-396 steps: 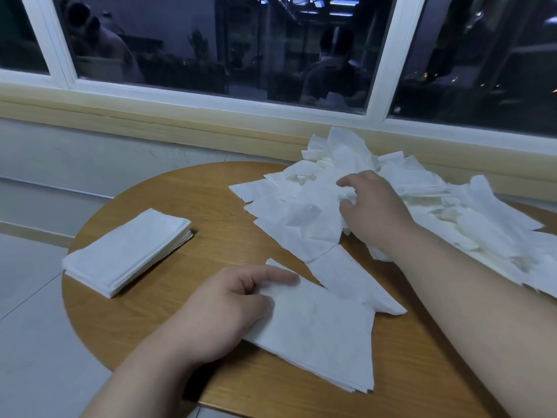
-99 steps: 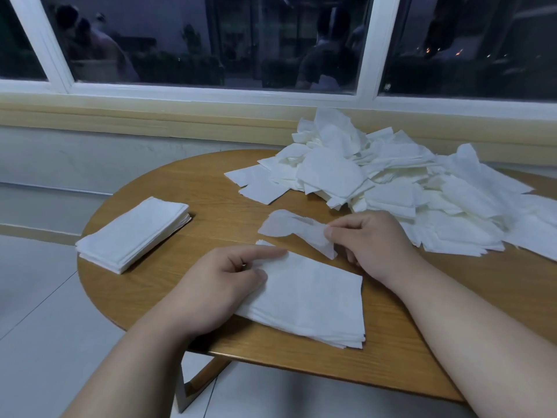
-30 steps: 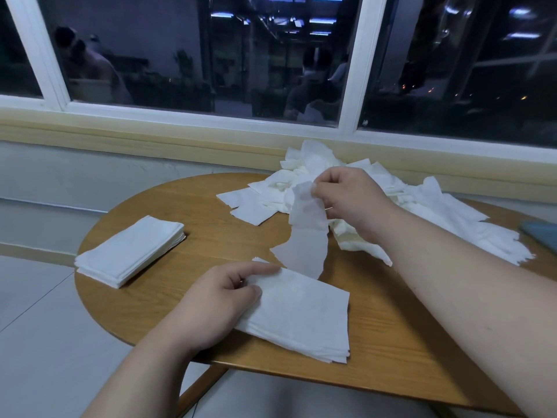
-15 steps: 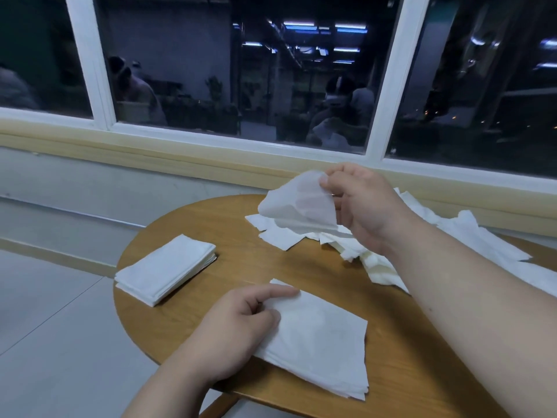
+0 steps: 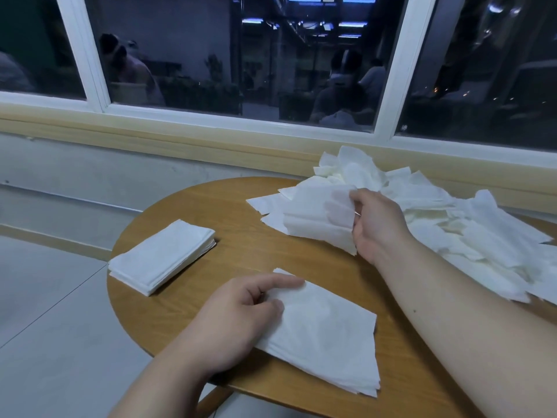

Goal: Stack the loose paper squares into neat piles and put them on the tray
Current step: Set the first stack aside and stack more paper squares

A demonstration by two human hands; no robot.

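While left hand (image 5: 232, 324) pins stack (image 5: 325, 339), right hand (image 5: 376, 227) pinching sheet (image 5: 319, 218)

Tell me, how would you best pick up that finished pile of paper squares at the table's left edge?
Take the finished pile by its near-left end, which sits at the table rim. Come from the open left side, fingers below and thumb on top, since the loose sheets would probably splay if lifted from above.

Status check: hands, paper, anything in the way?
Left hand flat on near pile. Right hand pinching one sheet above loose heap. Finished stack far left. No tray in view; nothing blocking.
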